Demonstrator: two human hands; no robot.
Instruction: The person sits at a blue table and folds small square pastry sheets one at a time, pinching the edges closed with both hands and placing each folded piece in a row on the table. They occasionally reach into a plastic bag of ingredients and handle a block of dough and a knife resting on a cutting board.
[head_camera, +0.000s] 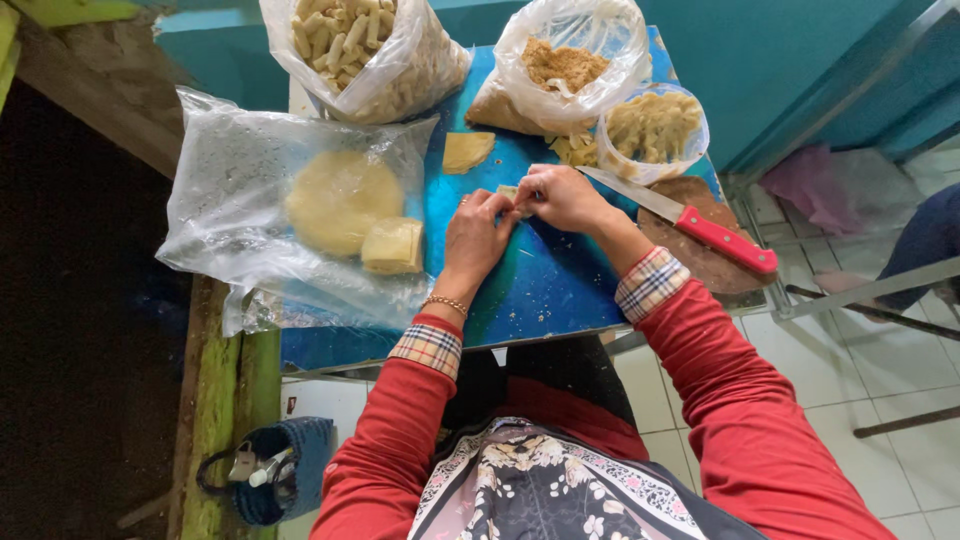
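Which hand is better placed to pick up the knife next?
Right, probably: the right hand sits beside the red-handled steel knife, while the left hand is farther away. Both pinch a small pale dough piece.

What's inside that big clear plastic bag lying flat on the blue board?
Inside the flat plastic bag lie a round pale yellow dough disc and a smaller folded dough piece beside it. The crinkled plastic blurs them, and anything under them is hidden.

Soft, even daylight; sharp centre, wide-angle bending at edges, dark left side.
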